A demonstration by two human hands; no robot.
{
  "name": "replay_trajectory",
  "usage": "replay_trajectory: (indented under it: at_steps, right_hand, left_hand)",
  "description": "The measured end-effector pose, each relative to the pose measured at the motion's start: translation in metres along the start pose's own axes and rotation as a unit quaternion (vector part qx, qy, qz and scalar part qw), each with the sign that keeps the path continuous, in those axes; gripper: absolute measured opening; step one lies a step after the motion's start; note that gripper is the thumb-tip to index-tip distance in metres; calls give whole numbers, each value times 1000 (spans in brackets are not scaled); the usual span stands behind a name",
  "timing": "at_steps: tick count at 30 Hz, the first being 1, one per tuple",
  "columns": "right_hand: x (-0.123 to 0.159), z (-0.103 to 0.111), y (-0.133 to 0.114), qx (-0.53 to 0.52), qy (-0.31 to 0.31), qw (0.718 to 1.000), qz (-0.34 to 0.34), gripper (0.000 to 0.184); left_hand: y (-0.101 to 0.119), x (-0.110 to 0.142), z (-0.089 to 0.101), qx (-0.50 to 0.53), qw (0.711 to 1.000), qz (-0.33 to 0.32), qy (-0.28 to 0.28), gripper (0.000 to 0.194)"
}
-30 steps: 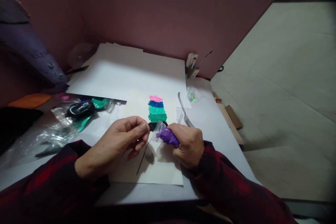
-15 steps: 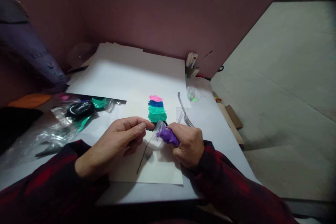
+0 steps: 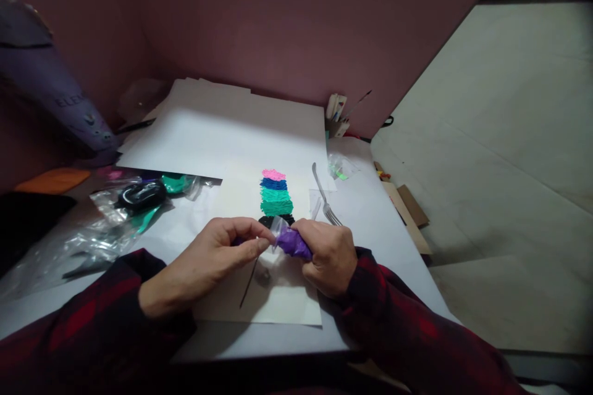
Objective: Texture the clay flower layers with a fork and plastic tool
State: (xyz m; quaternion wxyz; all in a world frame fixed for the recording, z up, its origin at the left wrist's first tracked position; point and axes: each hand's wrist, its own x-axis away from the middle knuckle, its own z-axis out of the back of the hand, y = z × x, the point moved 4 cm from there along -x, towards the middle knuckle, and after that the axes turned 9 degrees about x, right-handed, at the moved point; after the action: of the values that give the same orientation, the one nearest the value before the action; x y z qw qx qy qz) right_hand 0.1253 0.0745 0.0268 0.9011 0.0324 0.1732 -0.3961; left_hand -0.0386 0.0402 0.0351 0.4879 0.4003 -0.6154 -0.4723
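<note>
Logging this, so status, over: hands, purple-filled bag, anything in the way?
Right hand grips bag of purple material. Left hand, fingertips at its clear end. Possible snags: fork close beyond right hand, thin dark stick on the paper.

A dull pink wall (image 3: 287, 24) meets pale floor tiles (image 3: 519, 136)

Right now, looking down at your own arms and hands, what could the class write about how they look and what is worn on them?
Both the left sleeve and the right sleeve are long, in a red and black check, with dark ends at the wrists. The left hand and right hand wear no gloves.
</note>
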Motion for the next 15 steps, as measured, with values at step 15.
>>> replay_trajectory:
  at_steps: [15]
  right_hand:
    - [1,0,-6,-24,-39,999,29,26]
  left_hand:
    - [-8,-2,0,23,999,-5,30,18]
